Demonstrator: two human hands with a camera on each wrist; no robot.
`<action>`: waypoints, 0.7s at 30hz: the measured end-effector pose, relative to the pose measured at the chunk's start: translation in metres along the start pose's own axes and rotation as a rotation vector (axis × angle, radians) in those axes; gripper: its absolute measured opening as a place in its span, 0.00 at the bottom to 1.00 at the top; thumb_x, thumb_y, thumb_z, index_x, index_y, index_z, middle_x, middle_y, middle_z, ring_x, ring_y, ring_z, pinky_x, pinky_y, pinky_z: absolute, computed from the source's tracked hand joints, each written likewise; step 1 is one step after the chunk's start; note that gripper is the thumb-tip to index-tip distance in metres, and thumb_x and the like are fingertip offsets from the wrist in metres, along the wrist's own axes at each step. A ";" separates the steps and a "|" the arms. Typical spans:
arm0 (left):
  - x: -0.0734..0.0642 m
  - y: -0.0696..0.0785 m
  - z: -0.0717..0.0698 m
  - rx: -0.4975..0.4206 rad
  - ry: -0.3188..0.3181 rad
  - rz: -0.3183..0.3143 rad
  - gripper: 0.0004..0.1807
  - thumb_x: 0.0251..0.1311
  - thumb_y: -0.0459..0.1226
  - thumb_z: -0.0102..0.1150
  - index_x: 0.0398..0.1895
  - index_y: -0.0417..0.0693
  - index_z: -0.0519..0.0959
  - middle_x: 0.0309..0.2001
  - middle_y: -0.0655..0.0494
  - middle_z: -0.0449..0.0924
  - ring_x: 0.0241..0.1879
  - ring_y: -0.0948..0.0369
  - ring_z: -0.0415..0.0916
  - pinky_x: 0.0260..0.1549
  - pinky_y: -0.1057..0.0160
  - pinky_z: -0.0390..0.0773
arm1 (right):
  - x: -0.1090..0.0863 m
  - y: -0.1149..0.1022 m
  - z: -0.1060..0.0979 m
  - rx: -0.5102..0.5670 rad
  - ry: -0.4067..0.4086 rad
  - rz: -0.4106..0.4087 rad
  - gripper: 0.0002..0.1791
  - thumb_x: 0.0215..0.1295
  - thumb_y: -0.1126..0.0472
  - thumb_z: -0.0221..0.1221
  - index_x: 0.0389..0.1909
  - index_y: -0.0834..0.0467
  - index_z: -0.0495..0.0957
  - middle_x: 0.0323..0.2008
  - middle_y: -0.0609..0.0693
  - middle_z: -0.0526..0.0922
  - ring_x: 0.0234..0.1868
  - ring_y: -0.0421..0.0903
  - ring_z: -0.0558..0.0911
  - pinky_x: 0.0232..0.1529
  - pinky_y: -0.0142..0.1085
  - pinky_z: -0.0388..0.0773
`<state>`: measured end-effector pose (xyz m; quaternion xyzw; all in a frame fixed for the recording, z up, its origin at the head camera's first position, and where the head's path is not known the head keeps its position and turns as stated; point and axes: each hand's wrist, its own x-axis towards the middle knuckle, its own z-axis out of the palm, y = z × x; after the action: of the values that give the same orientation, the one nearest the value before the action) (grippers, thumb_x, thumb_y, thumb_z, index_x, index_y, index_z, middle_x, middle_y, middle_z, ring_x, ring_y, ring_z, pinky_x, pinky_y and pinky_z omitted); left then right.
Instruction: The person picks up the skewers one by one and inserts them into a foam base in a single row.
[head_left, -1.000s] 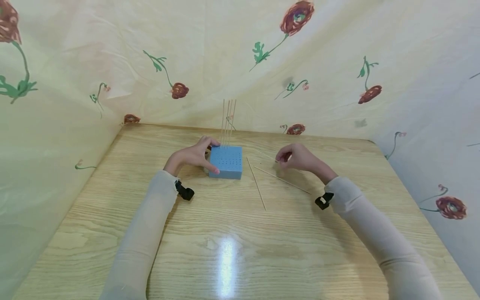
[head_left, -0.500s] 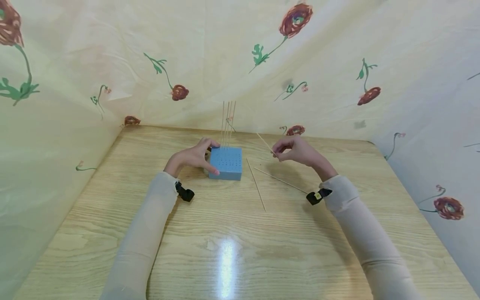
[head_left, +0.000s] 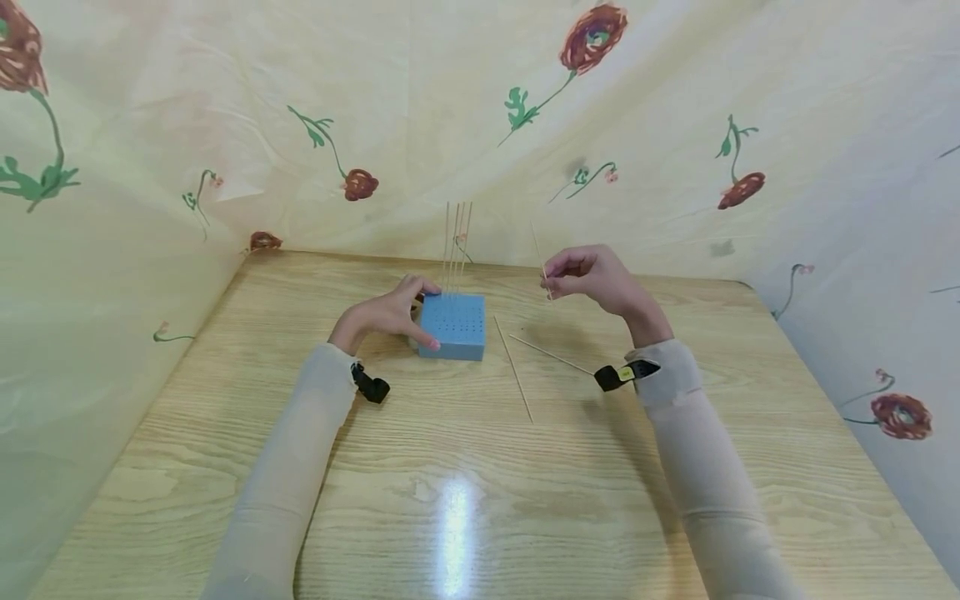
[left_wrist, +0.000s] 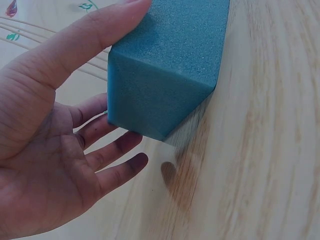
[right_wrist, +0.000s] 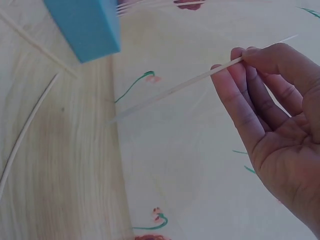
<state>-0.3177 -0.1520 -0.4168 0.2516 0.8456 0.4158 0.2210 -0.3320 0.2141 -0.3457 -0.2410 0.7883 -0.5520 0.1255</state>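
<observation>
A light blue foam block (head_left: pixel 452 323) with rows of small holes sits on the table. My left hand (head_left: pixel 386 313) grips it from the left, thumb at the front and fingers at the rear. Several thin wooden sticks (head_left: pixel 446 242) stand upright along the block's back left edge. To the right of the block, my right hand (head_left: pixel 597 279) pinches another thin stick (right_wrist: pixel 185 85) between thumb and fingertips. That stick is raised above the table, steeply tilted in the head view, with its upper end free.
Two loose sticks lie on the wooden table (head_left: pixel 375 500): one (head_left: pixel 513 369) just right of the block, another (head_left: pixel 551 356) slanting below my right hand and partly covered by the black wrist camera (head_left: pixel 609 378). A flowered cloth (head_left: pixel 420 125) hangs behind the table.
My right hand has lifted the stick off the tabletop, moved a little left and away from me, and turned the stick more upright. My left hand stays on the block.
</observation>
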 end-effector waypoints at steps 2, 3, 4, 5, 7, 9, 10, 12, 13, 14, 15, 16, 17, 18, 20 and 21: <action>0.000 0.000 0.000 -0.002 -0.001 -0.003 0.50 0.53 0.40 0.78 0.74 0.42 0.56 0.74 0.43 0.47 0.75 0.46 0.48 0.75 0.41 0.52 | 0.003 -0.003 0.002 0.008 0.011 -0.009 0.11 0.65 0.69 0.66 0.44 0.72 0.81 0.35 0.49 0.88 0.34 0.45 0.87 0.43 0.39 0.86; 0.000 0.000 0.000 -0.003 -0.002 0.000 0.51 0.53 0.40 0.78 0.74 0.42 0.56 0.74 0.42 0.47 0.75 0.46 0.47 0.75 0.41 0.52 | 0.005 -0.004 0.003 0.012 0.016 -0.012 0.10 0.65 0.69 0.66 0.43 0.71 0.82 0.35 0.48 0.88 0.34 0.44 0.87 0.43 0.39 0.86; 0.000 -0.001 0.000 -0.003 -0.003 0.000 0.51 0.53 0.40 0.78 0.74 0.42 0.56 0.74 0.42 0.47 0.75 0.46 0.47 0.75 0.41 0.52 | 0.006 -0.005 0.004 0.015 0.021 -0.017 0.09 0.65 0.69 0.66 0.43 0.70 0.83 0.35 0.48 0.88 0.35 0.44 0.87 0.44 0.39 0.86; 0.000 -0.001 0.000 -0.004 -0.004 0.000 0.51 0.53 0.40 0.78 0.74 0.42 0.56 0.74 0.42 0.47 0.75 0.46 0.47 0.75 0.41 0.52 | 0.008 -0.006 0.005 0.019 0.026 -0.021 0.09 0.66 0.68 0.67 0.43 0.69 0.83 0.35 0.48 0.88 0.35 0.44 0.87 0.44 0.39 0.86; 0.001 -0.002 0.000 -0.005 -0.004 0.000 0.51 0.53 0.40 0.78 0.74 0.42 0.56 0.75 0.43 0.47 0.75 0.46 0.47 0.75 0.41 0.52 | 0.010 -0.007 0.006 0.024 0.036 -0.023 0.08 0.65 0.67 0.67 0.42 0.66 0.84 0.36 0.48 0.88 0.36 0.44 0.87 0.45 0.39 0.86; 0.001 -0.003 0.000 -0.004 -0.004 0.003 0.51 0.53 0.40 0.78 0.74 0.42 0.56 0.75 0.43 0.47 0.75 0.46 0.48 0.75 0.41 0.52 | 0.013 -0.009 0.007 0.031 0.046 -0.027 0.07 0.65 0.67 0.67 0.41 0.65 0.85 0.36 0.48 0.88 0.37 0.44 0.87 0.45 0.37 0.86; 0.002 -0.003 0.000 -0.006 -0.004 0.003 0.51 0.53 0.40 0.78 0.74 0.42 0.56 0.75 0.43 0.47 0.75 0.46 0.48 0.75 0.41 0.52 | 0.014 -0.009 0.008 0.037 0.049 -0.031 0.06 0.65 0.67 0.67 0.41 0.64 0.85 0.36 0.48 0.88 0.37 0.44 0.87 0.45 0.37 0.86; 0.002 -0.004 0.001 -0.008 -0.004 0.005 0.51 0.52 0.40 0.78 0.74 0.42 0.56 0.74 0.43 0.48 0.75 0.46 0.48 0.75 0.41 0.52 | 0.017 -0.010 0.009 0.050 0.057 -0.043 0.05 0.65 0.68 0.67 0.40 0.64 0.85 0.36 0.47 0.88 0.37 0.43 0.87 0.45 0.36 0.85; 0.002 -0.004 0.001 -0.009 -0.004 0.008 0.51 0.53 0.40 0.78 0.74 0.42 0.55 0.74 0.42 0.48 0.75 0.46 0.47 0.75 0.41 0.52 | 0.018 -0.011 0.010 0.061 0.060 -0.050 0.05 0.65 0.68 0.67 0.40 0.63 0.85 0.36 0.48 0.88 0.37 0.43 0.87 0.45 0.36 0.85; 0.002 -0.004 0.001 -0.010 -0.004 0.008 0.51 0.53 0.40 0.78 0.74 0.42 0.55 0.74 0.42 0.48 0.75 0.46 0.48 0.75 0.41 0.52 | 0.019 -0.012 0.010 0.070 0.063 -0.060 0.04 0.65 0.68 0.67 0.40 0.63 0.85 0.36 0.48 0.88 0.37 0.43 0.87 0.45 0.36 0.85; 0.002 -0.004 0.001 -0.012 -0.003 0.007 0.51 0.53 0.40 0.78 0.74 0.42 0.55 0.74 0.42 0.48 0.75 0.46 0.48 0.75 0.41 0.52 | 0.021 -0.013 0.011 0.082 0.064 -0.070 0.04 0.65 0.69 0.67 0.40 0.64 0.85 0.36 0.48 0.88 0.37 0.43 0.87 0.45 0.36 0.85; 0.002 -0.004 0.001 -0.013 -0.003 0.005 0.51 0.53 0.40 0.78 0.74 0.42 0.55 0.74 0.43 0.48 0.75 0.46 0.47 0.75 0.41 0.52 | 0.022 -0.014 0.012 0.087 0.068 -0.079 0.04 0.65 0.69 0.67 0.39 0.63 0.85 0.36 0.48 0.88 0.37 0.43 0.87 0.45 0.36 0.85; 0.002 -0.004 0.001 -0.012 -0.002 0.004 0.51 0.53 0.40 0.78 0.74 0.43 0.55 0.74 0.43 0.48 0.75 0.46 0.47 0.75 0.41 0.52 | 0.023 -0.015 0.013 0.095 0.073 -0.090 0.04 0.65 0.70 0.67 0.39 0.63 0.85 0.35 0.49 0.88 0.36 0.43 0.87 0.45 0.36 0.85; 0.002 -0.004 0.001 -0.013 -0.001 0.004 0.51 0.53 0.40 0.78 0.74 0.43 0.56 0.74 0.43 0.48 0.75 0.46 0.47 0.75 0.41 0.52 | 0.024 -0.017 0.014 0.102 0.078 -0.097 0.04 0.64 0.70 0.67 0.39 0.63 0.85 0.35 0.49 0.88 0.36 0.43 0.87 0.45 0.36 0.85; 0.002 -0.004 0.001 -0.013 0.000 0.001 0.51 0.53 0.40 0.78 0.74 0.43 0.56 0.74 0.44 0.48 0.76 0.47 0.47 0.75 0.42 0.52 | 0.027 -0.019 0.016 0.109 0.089 -0.110 0.03 0.65 0.69 0.67 0.38 0.63 0.85 0.34 0.49 0.88 0.35 0.44 0.87 0.45 0.36 0.85; 0.002 -0.004 0.001 -0.013 0.000 0.002 0.51 0.53 0.40 0.78 0.75 0.43 0.56 0.75 0.43 0.48 0.76 0.46 0.47 0.75 0.41 0.52 | 0.028 -0.020 0.017 0.115 0.095 -0.115 0.03 0.65 0.69 0.67 0.38 0.64 0.85 0.34 0.50 0.88 0.35 0.44 0.87 0.45 0.36 0.85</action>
<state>-0.3197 -0.1528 -0.4207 0.2509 0.8425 0.4216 0.2223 -0.3431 0.1799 -0.3310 -0.2519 0.7453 -0.6134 0.0694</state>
